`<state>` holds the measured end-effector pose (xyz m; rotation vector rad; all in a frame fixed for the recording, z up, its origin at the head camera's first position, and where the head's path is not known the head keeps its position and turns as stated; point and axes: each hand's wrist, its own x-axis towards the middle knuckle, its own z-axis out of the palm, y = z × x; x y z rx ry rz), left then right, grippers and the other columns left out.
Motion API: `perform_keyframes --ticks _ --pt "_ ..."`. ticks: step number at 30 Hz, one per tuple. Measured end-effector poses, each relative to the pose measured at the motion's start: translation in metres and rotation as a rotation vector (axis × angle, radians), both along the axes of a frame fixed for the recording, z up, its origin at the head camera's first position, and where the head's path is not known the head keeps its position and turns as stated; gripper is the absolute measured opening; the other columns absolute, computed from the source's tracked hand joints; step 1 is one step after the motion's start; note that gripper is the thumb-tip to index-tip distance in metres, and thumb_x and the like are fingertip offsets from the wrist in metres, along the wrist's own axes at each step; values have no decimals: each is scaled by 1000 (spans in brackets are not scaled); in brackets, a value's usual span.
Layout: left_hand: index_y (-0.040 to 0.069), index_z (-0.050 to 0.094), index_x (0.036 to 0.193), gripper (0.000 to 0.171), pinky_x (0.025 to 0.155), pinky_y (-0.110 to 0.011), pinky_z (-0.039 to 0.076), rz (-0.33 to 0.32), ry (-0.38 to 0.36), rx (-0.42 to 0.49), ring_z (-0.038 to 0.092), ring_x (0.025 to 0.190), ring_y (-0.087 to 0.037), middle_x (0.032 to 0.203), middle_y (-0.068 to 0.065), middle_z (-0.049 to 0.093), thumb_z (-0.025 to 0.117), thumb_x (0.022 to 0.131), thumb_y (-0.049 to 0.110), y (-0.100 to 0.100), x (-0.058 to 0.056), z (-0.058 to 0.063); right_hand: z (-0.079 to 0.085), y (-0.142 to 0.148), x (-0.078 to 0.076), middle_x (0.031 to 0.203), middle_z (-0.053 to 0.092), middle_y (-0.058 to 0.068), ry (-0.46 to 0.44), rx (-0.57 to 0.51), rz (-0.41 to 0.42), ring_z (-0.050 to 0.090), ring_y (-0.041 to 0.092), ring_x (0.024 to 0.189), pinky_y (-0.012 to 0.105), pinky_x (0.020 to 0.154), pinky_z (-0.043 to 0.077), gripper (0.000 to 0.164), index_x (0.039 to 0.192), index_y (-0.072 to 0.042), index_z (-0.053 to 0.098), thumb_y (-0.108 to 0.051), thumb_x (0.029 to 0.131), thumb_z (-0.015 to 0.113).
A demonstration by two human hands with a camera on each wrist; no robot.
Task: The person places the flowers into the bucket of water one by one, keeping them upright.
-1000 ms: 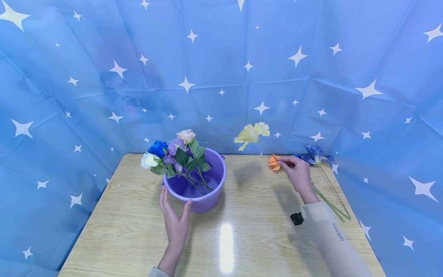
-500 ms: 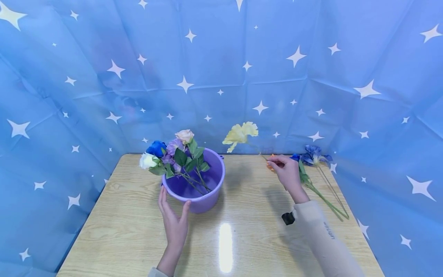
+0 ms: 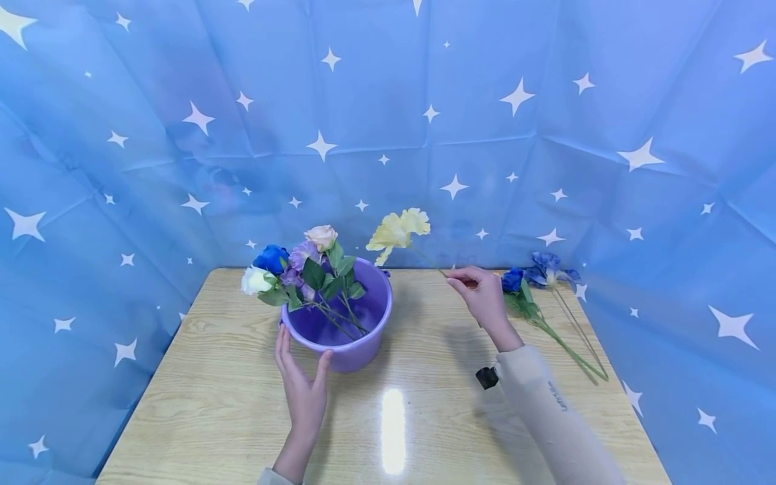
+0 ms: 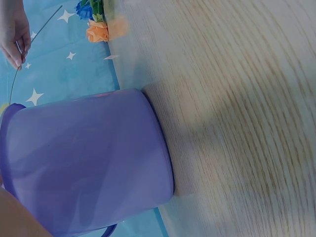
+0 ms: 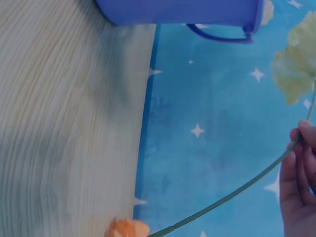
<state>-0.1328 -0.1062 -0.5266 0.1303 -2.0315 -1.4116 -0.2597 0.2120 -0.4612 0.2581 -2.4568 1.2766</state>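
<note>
A yellow flower (image 3: 397,232) hangs above the table's back edge, its long stem pinched near the bloom by my right hand (image 3: 481,296). In the right wrist view the green stem (image 5: 217,203) runs down past the fingertips. My left hand (image 3: 305,397) rests against the near left side of a purple bucket (image 3: 364,353), fingers and thumb spread along its outside. Inside the bucket lean a blue rose (image 3: 271,259), a white rose (image 3: 257,280), a pale pink rose (image 3: 321,236) and a purple flower (image 3: 303,256).
On the table's right lie a blue rose (image 3: 512,279) and a bluish-purple flower (image 3: 548,271) with long stems. An orange flower (image 4: 97,32) lies there too, mostly behind my right hand in the head view. A blue star-patterned cloth (image 3: 448,148) hangs behind the wooden table (image 3: 200,404).
My right hand has moved left, carrying the yellow flower closer to the bucket and away from the flowers lying on the right. My left hand stays against the bucket.
</note>
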Motion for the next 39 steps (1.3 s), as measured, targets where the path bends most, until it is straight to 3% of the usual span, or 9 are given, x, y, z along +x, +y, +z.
perform_keyframes --ticks 9,24,33,39 --pt "7 22 158 88 126 -57 19 8 9 -27 23 151 -37 163 -14 21 75 88 15 -1 1 -3 8 -20 -4 94 77 10 20 -20 41 69 18 79 17 70 57 12 99 -9 79 -16 91 73" --pt "10 23 158 88 126 -59 19 0 -2 12 23 152 -33 164 -11 22 76 87 13 -2 -1 0 28 -53 -9 96 77 10 28 -73 119 70 18 81 22 75 60 14 101 -10 79 -18 91 73" --pt "2 24 155 88 123 -65 18 8 15 16 23 150 -41 161 -19 23 76 84 4 -1 -4 -2 40 -67 -11 97 77 9 13 -90 154 70 19 84 27 77 61 14 101 -9 79 -18 92 72" --pt "7 25 156 87 124 -63 20 3 18 -3 24 150 -39 161 -18 24 76 86 11 -1 -2 0 48 -76 -13 96 76 8 19 -104 178 69 19 83 25 75 61 14 101 -9 78 -18 92 72"
